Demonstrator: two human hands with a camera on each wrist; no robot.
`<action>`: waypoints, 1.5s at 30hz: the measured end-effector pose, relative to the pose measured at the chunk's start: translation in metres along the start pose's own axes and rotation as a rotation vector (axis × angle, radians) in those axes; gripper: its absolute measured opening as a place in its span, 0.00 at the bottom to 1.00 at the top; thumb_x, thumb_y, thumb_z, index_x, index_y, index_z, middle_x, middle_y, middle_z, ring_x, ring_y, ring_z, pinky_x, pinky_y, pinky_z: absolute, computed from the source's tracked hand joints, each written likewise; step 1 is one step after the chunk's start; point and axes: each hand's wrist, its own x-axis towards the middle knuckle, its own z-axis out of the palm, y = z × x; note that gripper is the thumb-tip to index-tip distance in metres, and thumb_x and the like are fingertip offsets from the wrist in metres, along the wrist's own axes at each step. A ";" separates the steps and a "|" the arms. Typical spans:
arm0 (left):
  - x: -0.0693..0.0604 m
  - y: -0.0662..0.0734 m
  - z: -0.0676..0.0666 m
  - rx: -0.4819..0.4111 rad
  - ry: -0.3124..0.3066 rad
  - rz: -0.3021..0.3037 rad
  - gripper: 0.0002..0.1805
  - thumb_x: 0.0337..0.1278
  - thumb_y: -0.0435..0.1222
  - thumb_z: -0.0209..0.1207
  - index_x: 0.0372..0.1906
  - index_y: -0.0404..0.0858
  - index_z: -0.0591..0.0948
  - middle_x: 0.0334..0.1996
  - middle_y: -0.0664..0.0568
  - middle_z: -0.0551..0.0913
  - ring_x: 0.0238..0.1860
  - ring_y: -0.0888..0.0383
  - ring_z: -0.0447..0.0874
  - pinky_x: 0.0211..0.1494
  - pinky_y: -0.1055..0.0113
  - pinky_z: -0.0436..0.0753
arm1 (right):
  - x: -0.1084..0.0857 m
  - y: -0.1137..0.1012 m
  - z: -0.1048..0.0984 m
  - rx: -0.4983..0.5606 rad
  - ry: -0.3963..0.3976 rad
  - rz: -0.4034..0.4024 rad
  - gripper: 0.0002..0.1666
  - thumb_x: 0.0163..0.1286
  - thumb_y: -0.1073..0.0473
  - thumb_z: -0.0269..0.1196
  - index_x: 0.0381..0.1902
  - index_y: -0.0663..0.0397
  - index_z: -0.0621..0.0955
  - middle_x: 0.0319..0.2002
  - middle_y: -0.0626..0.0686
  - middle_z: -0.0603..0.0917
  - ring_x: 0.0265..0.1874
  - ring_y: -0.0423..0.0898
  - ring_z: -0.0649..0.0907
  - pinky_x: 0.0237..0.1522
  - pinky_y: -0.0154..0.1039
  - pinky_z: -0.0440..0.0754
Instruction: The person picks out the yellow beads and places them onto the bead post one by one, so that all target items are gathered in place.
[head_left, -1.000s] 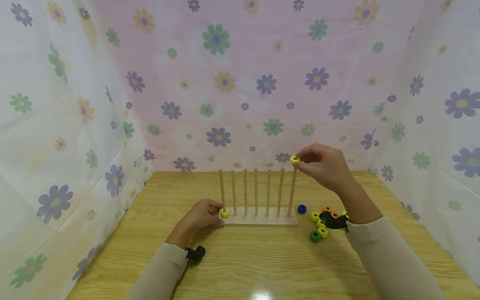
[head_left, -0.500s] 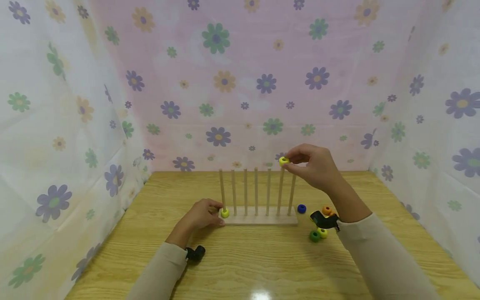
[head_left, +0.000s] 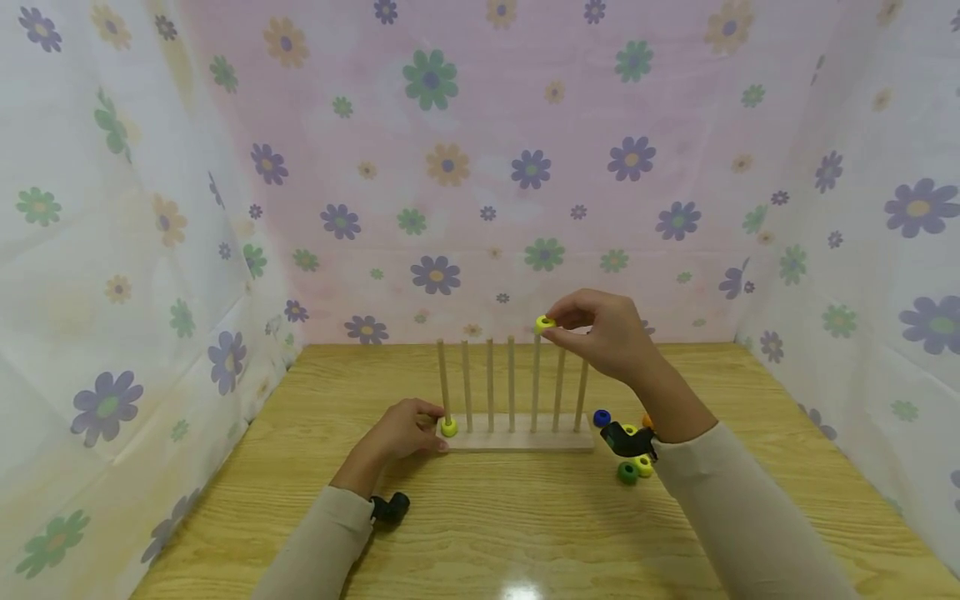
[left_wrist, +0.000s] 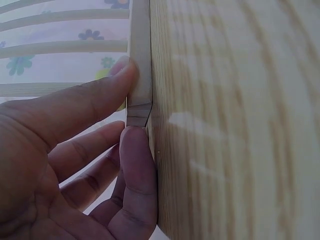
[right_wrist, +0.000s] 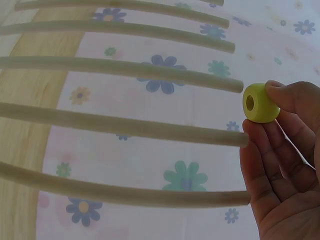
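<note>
My right hand [head_left: 609,335] pinches a yellow bead [head_left: 545,324] between thumb and fingers, level with the peg tops. In the right wrist view the bead's hole [right_wrist: 250,102] faces the pegs, and the bead is just beyond the tip of one peg [right_wrist: 200,80], not around it. A pale wooden rack [head_left: 517,442] with a row of several upright pegs stands on the table. Its left end is held by my left hand [head_left: 405,429], with the thumb [left_wrist: 100,100] and fingers about the base. Another yellow bead [head_left: 448,427] sits at the foot of the leftmost peg.
Right of the rack lie a blue bead [head_left: 602,418], a green bead [head_left: 628,473], yellow beads [head_left: 642,465] and an orange bead [head_left: 648,422], partly hidden by my right wrist and its camera [head_left: 628,440]. Flower-printed cloth [head_left: 480,167] surrounds the wooden table [head_left: 480,517].
My right hand has moved left along the peg tops with the yellow bead, from the rightmost peg past its neighbour to the third from the right. My left hand stays in place.
</note>
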 end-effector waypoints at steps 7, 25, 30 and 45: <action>0.002 0.000 0.000 -0.007 -0.001 -0.007 0.34 0.49 0.37 0.79 0.65 0.40 0.82 0.61 0.44 0.83 0.48 0.55 0.86 0.48 0.59 0.86 | 0.003 -0.005 0.008 0.022 -0.014 -0.001 0.09 0.65 0.54 0.76 0.42 0.46 0.89 0.42 0.45 0.88 0.40 0.41 0.89 0.44 0.43 0.88; 0.000 0.001 0.001 -0.014 -0.004 0.004 0.34 0.50 0.35 0.79 0.65 0.39 0.82 0.63 0.43 0.82 0.53 0.51 0.86 0.51 0.57 0.86 | 0.013 -0.017 0.025 0.081 -0.037 -0.044 0.09 0.65 0.56 0.76 0.42 0.49 0.88 0.42 0.47 0.89 0.38 0.41 0.89 0.43 0.44 0.88; -0.001 0.001 0.001 -0.019 -0.003 -0.004 0.34 0.50 0.35 0.79 0.65 0.39 0.82 0.63 0.43 0.82 0.54 0.51 0.86 0.52 0.56 0.86 | 0.015 -0.020 0.029 0.074 -0.047 -0.051 0.09 0.65 0.56 0.76 0.42 0.49 0.88 0.42 0.47 0.89 0.38 0.42 0.89 0.43 0.45 0.89; 0.000 -0.002 -0.001 -0.037 -0.019 -0.003 0.35 0.50 0.37 0.79 0.66 0.39 0.81 0.61 0.43 0.83 0.47 0.55 0.86 0.45 0.61 0.86 | 0.022 -0.033 0.045 0.094 -0.070 -0.038 0.09 0.66 0.55 0.75 0.44 0.48 0.89 0.41 0.46 0.88 0.40 0.41 0.89 0.45 0.41 0.88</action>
